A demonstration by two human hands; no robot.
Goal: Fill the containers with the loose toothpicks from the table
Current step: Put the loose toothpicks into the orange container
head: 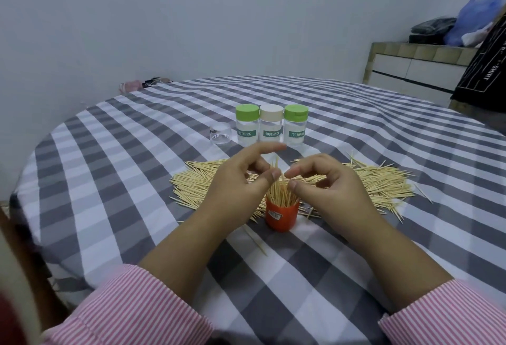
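Toothpicks [278, 191] upright in orange container [282, 214] — between both hands' grip

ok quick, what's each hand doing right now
Left hand: pinches toothpicks standing in the orange container.
Right hand: fingers curled by the same bundle; grip cannot be told.

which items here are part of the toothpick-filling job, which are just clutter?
Job:
- orange plastic cup with upright toothpicks
- loose wooden toothpick pile
- three capped clear "TOOTHPICK" jars
- clear lidless jar
- left hand, right hand

Clutter:
- blue plastic bag
- black bag
- black printed garment
- pink items on the floor
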